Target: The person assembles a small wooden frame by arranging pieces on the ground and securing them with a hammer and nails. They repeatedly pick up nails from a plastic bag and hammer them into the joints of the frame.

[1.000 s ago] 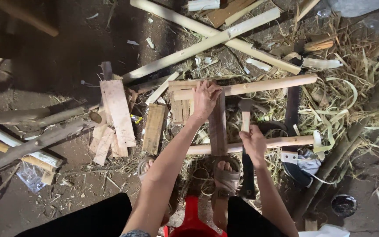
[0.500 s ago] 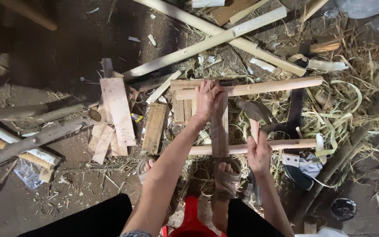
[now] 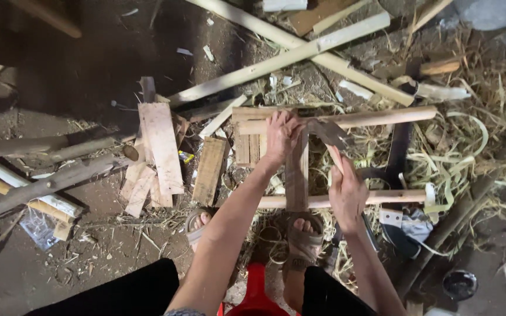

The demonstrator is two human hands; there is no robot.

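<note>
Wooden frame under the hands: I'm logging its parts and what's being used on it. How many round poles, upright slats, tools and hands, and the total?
Round poles: 2
Upright slats: 2
Tools (hatchet): 1
Hands: left hand, right hand: 2
Total: 7

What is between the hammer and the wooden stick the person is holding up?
Nothing visible is. The right hand holds the hammer with its head right beside the upright wooden strip. The left hand grips the top of that strip beside the hammer head, so those fingers are close.
</note>
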